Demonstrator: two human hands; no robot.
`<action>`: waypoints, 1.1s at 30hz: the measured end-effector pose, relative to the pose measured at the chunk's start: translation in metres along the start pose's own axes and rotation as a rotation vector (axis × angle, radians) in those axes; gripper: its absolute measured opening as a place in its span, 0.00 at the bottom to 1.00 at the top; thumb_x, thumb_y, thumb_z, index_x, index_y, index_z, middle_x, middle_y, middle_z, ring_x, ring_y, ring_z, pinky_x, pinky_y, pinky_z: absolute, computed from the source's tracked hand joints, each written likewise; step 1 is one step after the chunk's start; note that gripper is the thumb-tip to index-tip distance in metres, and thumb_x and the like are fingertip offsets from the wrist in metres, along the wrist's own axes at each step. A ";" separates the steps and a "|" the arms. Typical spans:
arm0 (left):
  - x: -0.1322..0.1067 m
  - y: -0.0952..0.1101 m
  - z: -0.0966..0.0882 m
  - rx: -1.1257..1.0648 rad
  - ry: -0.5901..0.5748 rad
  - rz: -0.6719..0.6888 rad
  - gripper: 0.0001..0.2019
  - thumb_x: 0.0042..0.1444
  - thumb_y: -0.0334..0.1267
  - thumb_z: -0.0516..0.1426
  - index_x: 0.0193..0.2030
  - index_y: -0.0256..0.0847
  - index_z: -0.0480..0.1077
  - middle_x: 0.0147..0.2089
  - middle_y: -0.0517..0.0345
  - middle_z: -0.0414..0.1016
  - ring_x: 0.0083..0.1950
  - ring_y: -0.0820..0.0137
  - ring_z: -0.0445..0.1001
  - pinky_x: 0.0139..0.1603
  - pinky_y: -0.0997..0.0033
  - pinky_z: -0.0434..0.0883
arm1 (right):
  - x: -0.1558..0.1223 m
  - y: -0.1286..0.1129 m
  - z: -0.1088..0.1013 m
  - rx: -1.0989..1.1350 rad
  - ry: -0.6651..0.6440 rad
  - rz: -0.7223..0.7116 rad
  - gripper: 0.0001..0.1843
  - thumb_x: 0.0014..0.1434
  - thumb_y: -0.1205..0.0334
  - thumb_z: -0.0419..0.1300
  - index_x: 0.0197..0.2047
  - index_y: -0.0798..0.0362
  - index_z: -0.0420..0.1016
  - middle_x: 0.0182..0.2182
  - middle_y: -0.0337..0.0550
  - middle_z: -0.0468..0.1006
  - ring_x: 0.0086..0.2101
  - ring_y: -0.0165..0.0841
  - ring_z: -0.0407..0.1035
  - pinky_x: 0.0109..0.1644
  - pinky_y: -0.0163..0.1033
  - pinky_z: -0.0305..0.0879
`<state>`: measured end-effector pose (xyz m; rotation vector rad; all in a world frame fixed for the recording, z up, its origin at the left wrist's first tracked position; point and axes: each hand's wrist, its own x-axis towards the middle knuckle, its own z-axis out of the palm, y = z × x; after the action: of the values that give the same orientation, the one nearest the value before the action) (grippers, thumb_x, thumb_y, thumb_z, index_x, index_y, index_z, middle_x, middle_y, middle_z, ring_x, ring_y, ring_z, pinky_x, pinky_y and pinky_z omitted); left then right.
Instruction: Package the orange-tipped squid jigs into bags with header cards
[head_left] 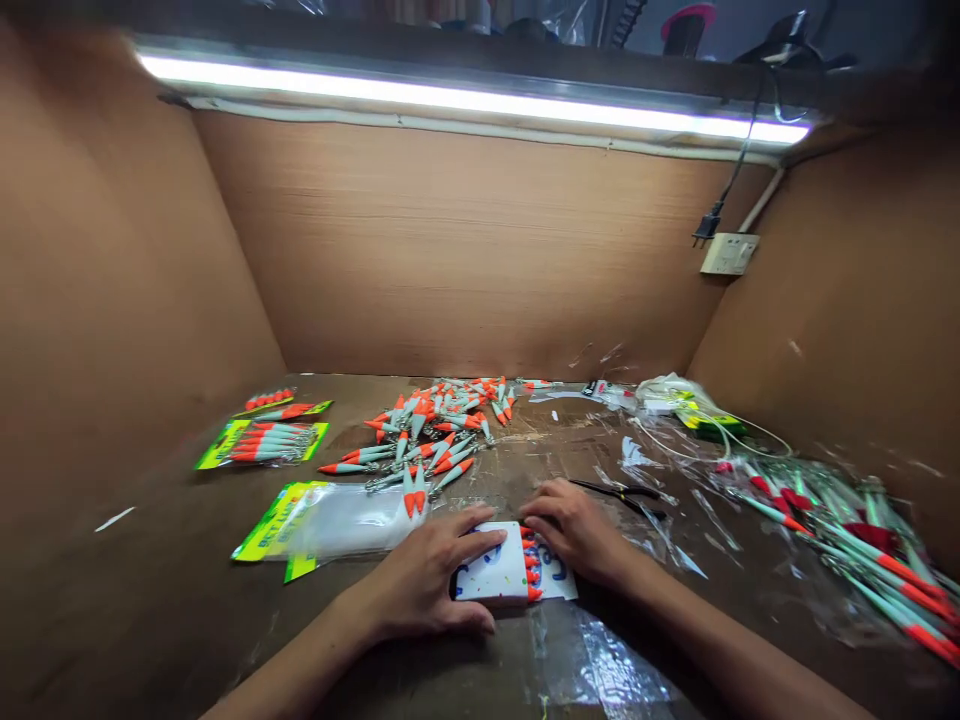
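My left hand [442, 572] grips a flat white block [491, 568] with blue marks, thumb on the near side and fingers over the top. From the block's right edge sticks a row of orange tips [532, 578], lying over a white card [561, 585] with blue writing. My right hand [566, 522] is closed, its bent fingers at the far end of that row; what they pinch is hidden. Left of the block lie clear bags [352, 520] with yellow-green headers. Beyond is a heap of tapered orange-and-pale-green pieces [442, 425] with metal swivels, apparently fishing tackle.
Filled packs [274, 440] lie at the left. Black-handled pliers [626, 492] rest beyond my right hand. Plastic scraps [679, 545] and a pile of longer red-tipped pieces [885, 550] are at the right. Wooden walls [465, 250] enclose the table, and a plug [706, 225] hangs at the right.
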<state>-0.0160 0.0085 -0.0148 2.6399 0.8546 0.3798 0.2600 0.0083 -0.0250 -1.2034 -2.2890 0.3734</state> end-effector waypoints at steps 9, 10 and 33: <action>-0.078 -0.085 -0.082 0.010 0.231 -0.686 0.18 0.52 0.53 0.63 0.39 0.40 0.75 0.34 0.58 0.76 0.35 0.65 0.72 0.34 0.71 0.63 | -0.014 -0.042 -0.002 0.091 -0.357 -0.240 0.39 0.65 0.56 0.59 0.74 0.43 0.49 0.71 0.48 0.56 0.68 0.47 0.50 0.72 0.60 0.42; -0.088 -0.095 -0.081 0.002 0.207 -0.713 0.19 0.49 0.54 0.64 0.37 0.38 0.75 0.32 0.58 0.75 0.33 0.65 0.71 0.33 0.72 0.62 | -0.014 -0.040 -0.007 0.113 -0.391 -0.249 0.37 0.65 0.58 0.58 0.74 0.41 0.50 0.71 0.46 0.56 0.69 0.47 0.49 0.72 0.62 0.41; 0.035 0.055 -0.058 0.191 0.466 -0.081 0.30 0.57 0.54 0.63 0.63 0.46 0.65 0.64 0.46 0.67 0.64 0.52 0.64 0.66 0.49 0.60 | 0.004 -0.021 -0.020 0.999 0.077 0.229 0.20 0.53 0.46 0.69 0.32 0.56 0.77 0.24 0.38 0.76 0.26 0.29 0.69 0.33 0.35 0.65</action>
<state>0.0190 0.0015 0.0643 2.7182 1.1842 0.9601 0.2551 -0.0005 0.0031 -0.8876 -1.5095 1.3233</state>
